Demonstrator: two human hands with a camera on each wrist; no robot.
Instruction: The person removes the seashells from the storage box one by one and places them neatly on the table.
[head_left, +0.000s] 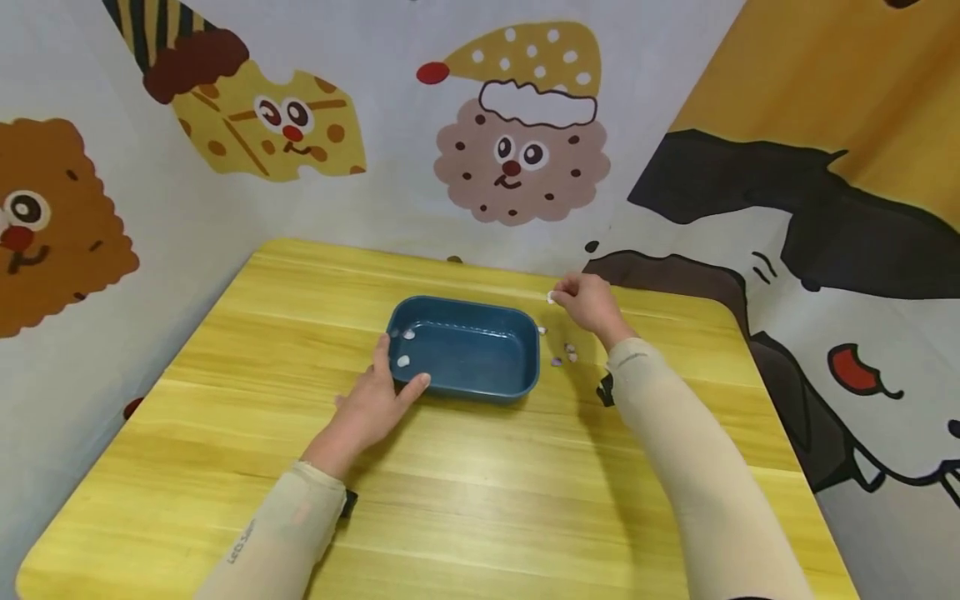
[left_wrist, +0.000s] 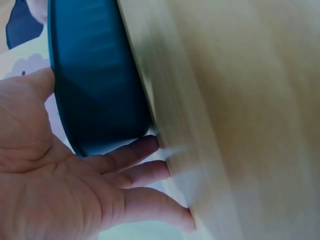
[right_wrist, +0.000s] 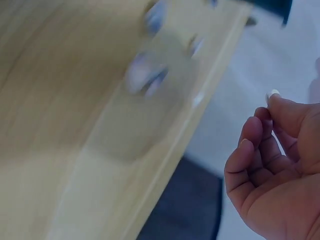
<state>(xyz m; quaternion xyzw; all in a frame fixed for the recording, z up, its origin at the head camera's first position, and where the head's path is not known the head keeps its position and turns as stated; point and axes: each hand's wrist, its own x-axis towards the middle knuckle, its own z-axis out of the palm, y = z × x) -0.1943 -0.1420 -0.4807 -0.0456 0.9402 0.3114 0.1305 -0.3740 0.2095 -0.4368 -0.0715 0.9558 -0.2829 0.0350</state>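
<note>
A dark blue rectangular basin point(head_left: 465, 393) stands on the wooden table, with two small whitish shell-like pieces point(head_left: 403, 361) inside near its left end. My left hand point(head_left: 371, 404) rests around the basin's left front corner, its fingers fairly straight. In the left wrist view the thumb point(left_wrist: 42, 82) lies at the basin's rim and other fingertips reach down to the tabletop. Beyond the basin's right end, my right hand point(head_left: 592, 304) pinches a small white shell-like piece point(head_left: 551, 297) between thumb and fingertips, above the table. Several similar purplish-white pieces point(right_wrist: 137, 75) lie on the table below it.
The yellow wood-grain table point(head_left: 480, 483) has rounded corners. Behind it hangs a pale cloth point(head_left: 390, 200) printed with cartoon faces, close to the far edge. One more small pale piece point(head_left: 542, 331) lies right beside the basin's right wall.
</note>
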